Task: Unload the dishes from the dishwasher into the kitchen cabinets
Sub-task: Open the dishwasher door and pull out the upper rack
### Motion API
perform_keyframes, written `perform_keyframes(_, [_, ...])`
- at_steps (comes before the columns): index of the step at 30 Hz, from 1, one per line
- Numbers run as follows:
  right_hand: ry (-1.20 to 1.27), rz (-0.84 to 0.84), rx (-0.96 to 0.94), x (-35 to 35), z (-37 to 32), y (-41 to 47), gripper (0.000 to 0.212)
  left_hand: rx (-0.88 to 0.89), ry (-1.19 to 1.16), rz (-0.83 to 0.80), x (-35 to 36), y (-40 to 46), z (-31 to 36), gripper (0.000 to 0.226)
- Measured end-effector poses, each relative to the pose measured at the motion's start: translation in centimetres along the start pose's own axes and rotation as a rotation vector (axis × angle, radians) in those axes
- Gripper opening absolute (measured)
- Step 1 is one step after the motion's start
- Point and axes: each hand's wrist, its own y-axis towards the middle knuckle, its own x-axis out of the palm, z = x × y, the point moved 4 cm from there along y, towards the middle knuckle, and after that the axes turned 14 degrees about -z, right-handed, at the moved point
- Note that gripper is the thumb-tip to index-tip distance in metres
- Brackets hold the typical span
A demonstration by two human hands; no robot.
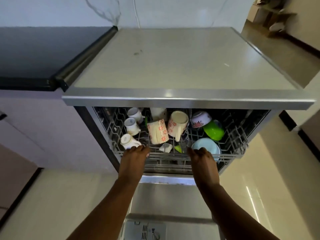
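Observation:
The dishwasher's upper wire rack (232,149) sticks partly out below the steel top. It holds three small white cups (131,124) on the left, two flowered mugs (158,131) in the middle, a flowered bowl (200,118), a green bowl (213,129) and a light blue plate (206,147) on the right. My left hand (134,157) curls over the rack's front rail at the left. My right hand (203,159) grips the same rail further right, beside the blue plate.
The open dishwasher door (169,201) lies flat below my arms, its detergent dispenser (145,231) near the bottom edge. A dark counter (43,49) and pale cabinet fronts (34,122) are at the left. Tiled floor (268,179) runs along the right.

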Motion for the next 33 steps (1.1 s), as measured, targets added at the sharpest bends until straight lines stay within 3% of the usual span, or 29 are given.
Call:
perform_keyframes(4, [-0.005, -0.012, -0.012, -0.8, -1.8, -5.8, 0.06, -0.002, -0.018, -0.025, 0.2, -6.1, 0.4, 0.041])
perform_keyframes(11, [0.039, -0.081, 0.051, -1.9, -3.8, -13.6, 0.054, 0.011, -0.08, -0.042, 0.1, -14.0, 1.7, 0.04])
perform_keyframes(19, [0.024, -0.257, 0.089, -3.0, -4.1, -15.2, 0.052, 0.049, -0.06, -0.143, -0.8, -15.7, 2.5, 0.04])
perform_keyframes(33, [0.058, -0.357, 0.116, -2.0, -5.0, -20.0, 0.049, 0.156, -0.108, -0.257, 0.5, -20.7, 2.1, 0.053])
